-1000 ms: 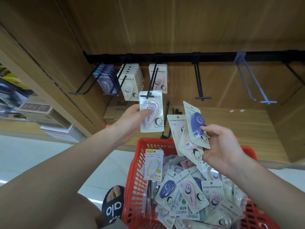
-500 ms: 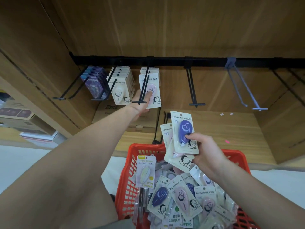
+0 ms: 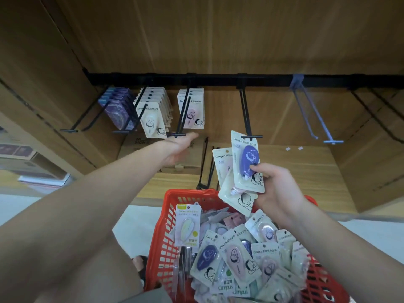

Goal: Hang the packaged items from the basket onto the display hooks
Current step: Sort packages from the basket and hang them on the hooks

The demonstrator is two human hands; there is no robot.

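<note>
Hands: two, left hand (image 3: 178,147) and right hand (image 3: 276,191). Red basket (image 3: 161,248): one, holding a heap of packaged items (image 3: 236,254), too overlapped to count. Packages in the right hand: three visible. Black rail (image 3: 218,79): one. Display hooks: six visible, three at the left stocked.

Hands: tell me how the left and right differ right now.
The left hand is open, fingers straight, and holds nothing; the right hand pinches a fan of packaged items, the purple pack in front. The left hand reaches to just under the hook of pink packs; the right hand is lower, above the red basket. Both are bare.
</note>
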